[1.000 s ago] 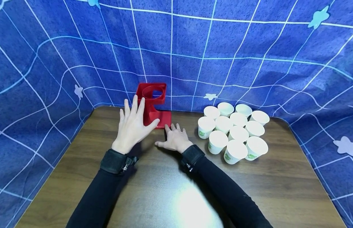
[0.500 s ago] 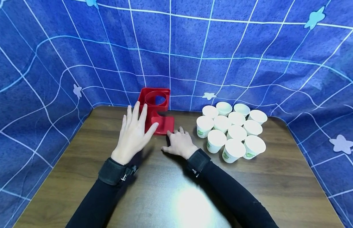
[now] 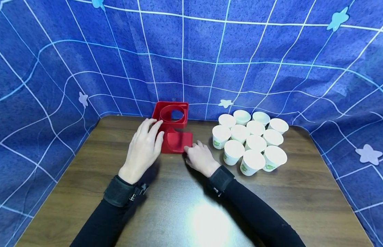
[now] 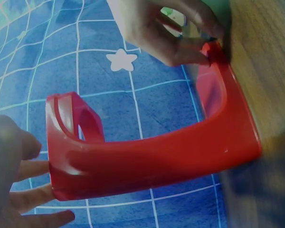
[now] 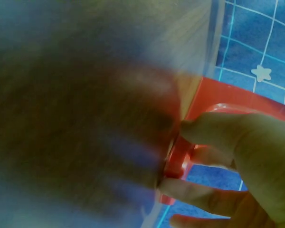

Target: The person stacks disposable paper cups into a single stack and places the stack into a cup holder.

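A red plastic cup stand [image 3: 180,140] is upright on the table, with a ring in its upper part and a flat base below. My right hand [image 3: 202,158] pinches the right edge of that base between thumb and finger. In the left wrist view, the right hand [image 4: 166,28] grips the end of the base. My left hand [image 3: 140,152] is at the stand's upper left side, fingers loosely bent. Its fingertips [image 4: 45,190] come up to the stand's top edge; whether they press on it I cannot tell.
Several white paper cups [image 3: 254,142] stand upright in a close group right of my right hand. A blue cloth [image 3: 197,41] with white lines and stars hangs behind and beside the wooden table [image 3: 166,212].
The red stand has slid toward me and slightly right. My right hand has moved right with it, its fingers now curled at the base. The left hand has come lower, fingers more bent.
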### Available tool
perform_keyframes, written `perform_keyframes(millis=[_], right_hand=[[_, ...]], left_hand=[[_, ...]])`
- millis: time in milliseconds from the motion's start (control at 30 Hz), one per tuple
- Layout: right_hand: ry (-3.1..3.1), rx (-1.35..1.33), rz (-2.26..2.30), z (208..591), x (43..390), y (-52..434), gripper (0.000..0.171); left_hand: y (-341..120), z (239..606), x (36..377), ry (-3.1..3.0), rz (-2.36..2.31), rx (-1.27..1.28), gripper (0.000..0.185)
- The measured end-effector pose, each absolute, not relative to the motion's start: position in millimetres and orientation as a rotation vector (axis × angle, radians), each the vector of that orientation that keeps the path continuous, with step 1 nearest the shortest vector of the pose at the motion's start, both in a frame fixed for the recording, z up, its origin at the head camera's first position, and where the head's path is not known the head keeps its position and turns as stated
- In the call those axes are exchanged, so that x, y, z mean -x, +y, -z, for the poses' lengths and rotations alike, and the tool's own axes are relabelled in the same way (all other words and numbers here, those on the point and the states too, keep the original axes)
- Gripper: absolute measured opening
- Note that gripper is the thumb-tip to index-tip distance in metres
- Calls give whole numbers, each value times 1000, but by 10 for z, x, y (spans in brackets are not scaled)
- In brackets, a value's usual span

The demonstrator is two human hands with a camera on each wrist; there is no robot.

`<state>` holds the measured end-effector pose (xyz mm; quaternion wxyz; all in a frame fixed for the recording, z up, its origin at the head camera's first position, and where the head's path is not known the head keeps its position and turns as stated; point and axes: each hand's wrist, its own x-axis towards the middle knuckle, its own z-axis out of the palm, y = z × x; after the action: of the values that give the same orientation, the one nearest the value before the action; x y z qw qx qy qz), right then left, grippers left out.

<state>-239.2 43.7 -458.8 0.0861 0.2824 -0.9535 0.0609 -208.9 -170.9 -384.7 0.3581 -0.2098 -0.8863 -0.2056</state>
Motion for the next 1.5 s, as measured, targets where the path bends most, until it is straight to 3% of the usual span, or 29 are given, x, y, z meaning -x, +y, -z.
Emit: perform_keyframes(millis=[333,800,1500], right_hand=[[-2793,-904,-252,4632,2393,513,3],[-2748,-1064,-544,4619,2295,642,24],[-2691,-1173,-664,4700,2112,781,15]], left_hand=[[-1695,3793,2077,-2250,578,594,27],[-1668,3758,1988,-2271,659,592,22],[-1637,3736,1716,-2291,678,637,23]])
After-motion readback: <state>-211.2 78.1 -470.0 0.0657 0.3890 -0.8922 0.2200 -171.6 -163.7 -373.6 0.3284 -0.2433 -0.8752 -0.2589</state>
